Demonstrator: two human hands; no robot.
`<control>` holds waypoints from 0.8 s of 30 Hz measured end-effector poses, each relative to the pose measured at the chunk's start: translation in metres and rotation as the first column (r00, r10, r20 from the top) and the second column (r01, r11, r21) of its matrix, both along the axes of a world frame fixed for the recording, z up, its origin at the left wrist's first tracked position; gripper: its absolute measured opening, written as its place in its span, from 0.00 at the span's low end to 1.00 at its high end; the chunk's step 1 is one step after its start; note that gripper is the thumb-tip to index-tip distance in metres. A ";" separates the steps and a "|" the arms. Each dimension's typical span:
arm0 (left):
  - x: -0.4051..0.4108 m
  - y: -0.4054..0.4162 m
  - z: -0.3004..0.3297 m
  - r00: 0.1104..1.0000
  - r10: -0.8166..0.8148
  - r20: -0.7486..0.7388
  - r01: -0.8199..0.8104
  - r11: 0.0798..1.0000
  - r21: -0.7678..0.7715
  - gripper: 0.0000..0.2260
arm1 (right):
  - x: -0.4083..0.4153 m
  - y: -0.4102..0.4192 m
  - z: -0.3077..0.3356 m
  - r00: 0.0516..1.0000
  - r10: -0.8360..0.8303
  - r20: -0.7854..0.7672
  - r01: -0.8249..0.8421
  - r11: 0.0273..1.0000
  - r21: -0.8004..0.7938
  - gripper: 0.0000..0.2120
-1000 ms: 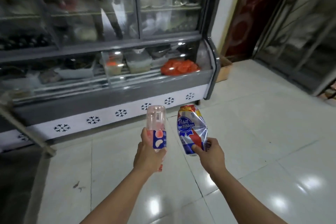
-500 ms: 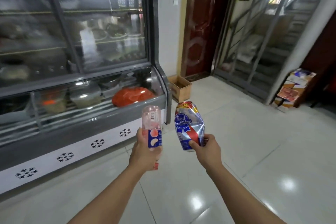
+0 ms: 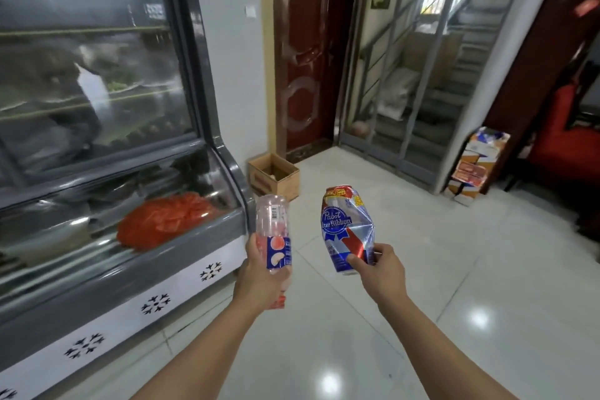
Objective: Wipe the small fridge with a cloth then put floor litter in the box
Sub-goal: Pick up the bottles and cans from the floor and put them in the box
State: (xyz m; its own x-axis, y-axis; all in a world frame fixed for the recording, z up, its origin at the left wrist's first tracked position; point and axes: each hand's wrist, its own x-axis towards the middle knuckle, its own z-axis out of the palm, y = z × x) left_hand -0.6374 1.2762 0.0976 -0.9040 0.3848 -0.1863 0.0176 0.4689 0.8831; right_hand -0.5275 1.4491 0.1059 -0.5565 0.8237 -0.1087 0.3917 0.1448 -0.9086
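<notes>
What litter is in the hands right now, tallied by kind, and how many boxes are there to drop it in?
Plastic bottle: 1, held in left hand
Crushed can: 1, held in right hand
Open cardboard box: 1, on the floor beside the fridge
Total: 3

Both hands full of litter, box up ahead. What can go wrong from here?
The right hand pinches only the crushed can by its lower edge; it may slip. The cardboard box sits tight beside the fridge, so a tossed plastic bottle from the left hand could miss or bounce out.
</notes>
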 end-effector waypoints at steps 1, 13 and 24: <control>-0.011 0.014 -0.001 1.000 -0.009 -0.001 0.009 1.000 0.000 0.39 | -0.009 0.012 0.002 1.000 -0.009 -0.003 0.009 1.000 0.000 0.20; -0.165 0.223 -0.016 1.000 -0.026 -0.014 0.025 0.997 -0.076 0.39 | -0.160 0.215 -0.008 0.999 -0.026 -0.024 0.025 0.999 -0.028 0.18; -0.302 0.408 -0.010 0.987 0.161 0.003 -0.159 0.982 -0.106 0.38 | -0.329 0.421 -0.004 0.991 0.132 0.017 -0.131 0.990 -0.045 0.21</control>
